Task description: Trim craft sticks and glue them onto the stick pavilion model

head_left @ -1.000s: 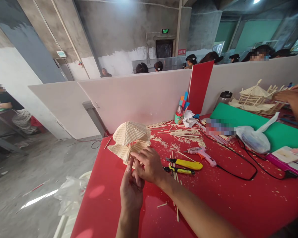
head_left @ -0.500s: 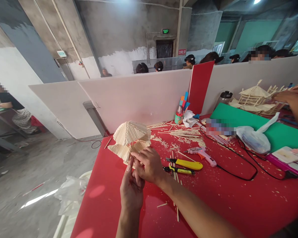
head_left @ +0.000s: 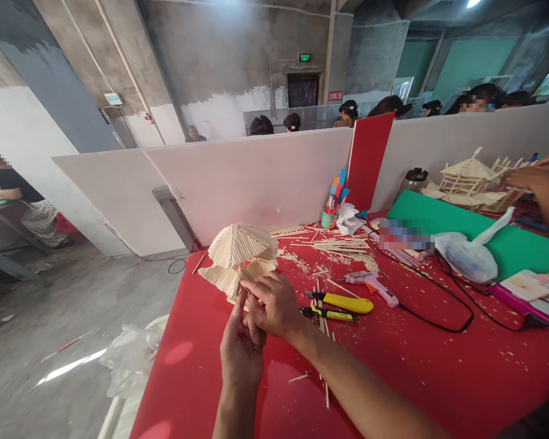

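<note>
A small two-tiered pavilion model built of thin wooden sticks stands near the table's far left corner. Both my hands meet at its lower front edge. My left hand is closed, palm turned up, with thumb and fingertips raised toward the model's base. From the right, my right hand reaches over, fingers bent and pinched against the left fingertips. Whatever lies between the fingers is hidden. Right of my hands lie a yellow utility knife, yellow-and-black cutting pliers and a pink glue gun.
Loose sticks and shavings cover the red table behind the tools. The glue gun's cord runs right, by a plastic bag and green board. A co-worker's hands are beside another stick model. White partitions stand behind.
</note>
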### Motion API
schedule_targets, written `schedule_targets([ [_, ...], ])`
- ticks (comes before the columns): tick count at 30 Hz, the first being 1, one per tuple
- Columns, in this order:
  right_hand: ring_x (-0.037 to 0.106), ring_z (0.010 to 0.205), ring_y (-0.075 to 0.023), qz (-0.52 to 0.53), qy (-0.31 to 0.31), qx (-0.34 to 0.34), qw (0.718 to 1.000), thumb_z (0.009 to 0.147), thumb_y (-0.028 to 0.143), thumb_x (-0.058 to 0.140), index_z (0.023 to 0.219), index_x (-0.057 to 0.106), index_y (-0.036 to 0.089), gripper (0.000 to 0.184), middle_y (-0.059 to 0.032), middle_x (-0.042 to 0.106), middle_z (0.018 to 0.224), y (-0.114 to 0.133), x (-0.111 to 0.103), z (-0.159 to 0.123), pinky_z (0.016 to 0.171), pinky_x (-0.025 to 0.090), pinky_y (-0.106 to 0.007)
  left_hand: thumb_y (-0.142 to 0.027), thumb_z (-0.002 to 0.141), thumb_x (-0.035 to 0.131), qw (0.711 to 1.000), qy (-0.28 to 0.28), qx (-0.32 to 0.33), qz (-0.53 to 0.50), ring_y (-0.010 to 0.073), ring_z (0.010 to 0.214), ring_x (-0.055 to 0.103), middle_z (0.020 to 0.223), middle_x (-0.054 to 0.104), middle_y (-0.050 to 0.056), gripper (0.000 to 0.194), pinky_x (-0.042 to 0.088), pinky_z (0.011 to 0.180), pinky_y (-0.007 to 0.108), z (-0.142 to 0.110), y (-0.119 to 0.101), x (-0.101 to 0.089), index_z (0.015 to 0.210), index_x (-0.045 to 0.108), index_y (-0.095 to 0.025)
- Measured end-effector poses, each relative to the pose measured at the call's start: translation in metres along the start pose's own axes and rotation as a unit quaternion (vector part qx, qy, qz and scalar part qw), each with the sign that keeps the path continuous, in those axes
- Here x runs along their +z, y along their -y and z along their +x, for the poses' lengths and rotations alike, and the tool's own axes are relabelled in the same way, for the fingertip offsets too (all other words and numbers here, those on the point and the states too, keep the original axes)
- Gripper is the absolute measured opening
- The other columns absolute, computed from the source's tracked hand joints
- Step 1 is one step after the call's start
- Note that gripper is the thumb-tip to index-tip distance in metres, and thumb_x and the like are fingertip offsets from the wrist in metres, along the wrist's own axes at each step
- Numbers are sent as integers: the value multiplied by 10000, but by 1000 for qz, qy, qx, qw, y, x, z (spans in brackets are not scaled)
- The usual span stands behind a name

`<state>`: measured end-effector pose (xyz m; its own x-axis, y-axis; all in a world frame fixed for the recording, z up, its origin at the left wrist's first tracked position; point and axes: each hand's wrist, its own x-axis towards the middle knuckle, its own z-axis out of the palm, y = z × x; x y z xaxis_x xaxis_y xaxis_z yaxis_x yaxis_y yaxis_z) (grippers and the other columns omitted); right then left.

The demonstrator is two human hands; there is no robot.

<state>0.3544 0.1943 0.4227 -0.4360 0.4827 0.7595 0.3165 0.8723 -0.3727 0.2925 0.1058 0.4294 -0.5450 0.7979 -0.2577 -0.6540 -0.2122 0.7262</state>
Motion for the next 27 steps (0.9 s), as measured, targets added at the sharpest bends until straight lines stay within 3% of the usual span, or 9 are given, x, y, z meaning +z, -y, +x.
schedule_targets([
  [27, 583, 800, -198, 7, 21, 8, 1000, 840, 164, 510, 1142, 685, 186, 350, -35, 716, 843, -1, 1, -1, 783, 436, -344, -387, 795, 672, 1000, 3, 0, 1, 102, 395, 348, 383, 424, -37, 442, 285, 421, 207, 0, -2, -1, 1186, 722, -185],
])
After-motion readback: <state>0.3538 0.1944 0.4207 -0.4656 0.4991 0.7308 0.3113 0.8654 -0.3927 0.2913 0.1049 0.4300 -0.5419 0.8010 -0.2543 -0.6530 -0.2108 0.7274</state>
